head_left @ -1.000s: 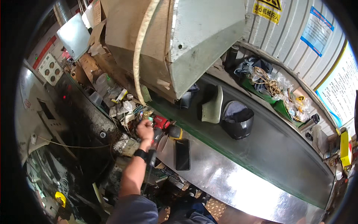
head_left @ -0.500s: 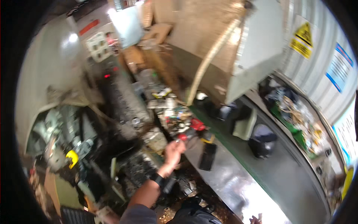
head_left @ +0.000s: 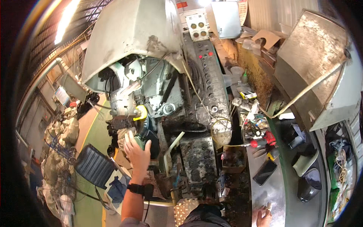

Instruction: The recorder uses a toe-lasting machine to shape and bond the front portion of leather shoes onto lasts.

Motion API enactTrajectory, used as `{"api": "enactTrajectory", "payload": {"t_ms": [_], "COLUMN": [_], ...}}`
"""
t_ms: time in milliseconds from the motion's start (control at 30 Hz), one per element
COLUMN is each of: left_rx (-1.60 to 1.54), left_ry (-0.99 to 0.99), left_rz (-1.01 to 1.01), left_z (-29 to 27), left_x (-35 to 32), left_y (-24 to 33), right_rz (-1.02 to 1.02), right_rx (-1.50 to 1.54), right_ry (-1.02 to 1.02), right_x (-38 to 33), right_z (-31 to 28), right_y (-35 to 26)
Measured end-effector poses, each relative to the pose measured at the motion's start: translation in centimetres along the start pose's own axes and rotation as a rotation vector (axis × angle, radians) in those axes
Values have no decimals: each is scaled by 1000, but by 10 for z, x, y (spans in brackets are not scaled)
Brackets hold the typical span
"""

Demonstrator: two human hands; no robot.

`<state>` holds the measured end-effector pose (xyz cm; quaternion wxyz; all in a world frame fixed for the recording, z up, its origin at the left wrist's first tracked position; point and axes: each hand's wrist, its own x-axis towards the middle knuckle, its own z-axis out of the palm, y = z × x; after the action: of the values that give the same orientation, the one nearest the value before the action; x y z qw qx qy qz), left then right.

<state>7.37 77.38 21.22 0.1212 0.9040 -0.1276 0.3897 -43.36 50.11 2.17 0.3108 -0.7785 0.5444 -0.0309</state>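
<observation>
My left hand (head_left: 137, 153) reaches out left of centre, thumb and fingers apart. Between thumb and fingers shows a dark green rounded part (head_left: 139, 142); whether they touch it I cannot tell. Just beyond is a greasy grey machine head with a yellow curved piece (head_left: 140, 113) and a round metal knob (head_left: 168, 109). My right hand (head_left: 264, 218) rests at the metal worktop (head_left: 267, 195) by the lower edge, thumb and forefinger apart, the rest cut off. Above it lie a black phone (head_left: 265, 172) and a red power tool (head_left: 263, 140).
A long control panel (head_left: 210, 77) with knobs and red lights runs beyond the middle. A black slatted seat or box (head_left: 93, 165) stands at left. Right of the worktop are a black cap-like object (head_left: 310, 185) and a leaning metal cover (head_left: 314, 56). Stuffed sacks (head_left: 62, 132) line the far left.
The view has swung left and levelled. My left hand has gone from beside the red tool to the machine head at left. My right hand stays by the worktop.
</observation>
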Motion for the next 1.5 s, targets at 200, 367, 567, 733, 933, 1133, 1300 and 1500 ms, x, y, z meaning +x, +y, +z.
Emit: {"api": "enactTrajectory", "payload": {"t_ms": [200, 367, 567, 733, 933, 1133, 1300, 1500], "left_rx": [-518, -566, -523, -595, -649, -1521, -1230, -1517], "left_ry": [-373, -348, -391, -439, -472, -660, -1169, -1904], "left_rz": [-337, -400, -490, -390, -442, -1090, -819, -1055], "left_z": [23, 28, 23, 19, 21, -31, -102, -37], "left_x": [-10, -14, -10, -9, -10, -35, -92, -141], "left_y": [-41, -46, -40, -49, -49, 15, 81, 152], "right_rz": [-100, -51, -71, -142, -330, -383, -145, -118], "right_rx": [102, 79, 228, 393, 640, 801, 1031, 1977], "right_ry": [29, 52, 86, 77, 20, 119, -141, -169], "right_x": [-5, -30, -12, 17, 58, 28, 18, -28], "right_z": [26, 39, 39, 33, 30, 5, -13, -16], "right_y": [14, 19, 16, 18, -39, -88, -115, -72]}}
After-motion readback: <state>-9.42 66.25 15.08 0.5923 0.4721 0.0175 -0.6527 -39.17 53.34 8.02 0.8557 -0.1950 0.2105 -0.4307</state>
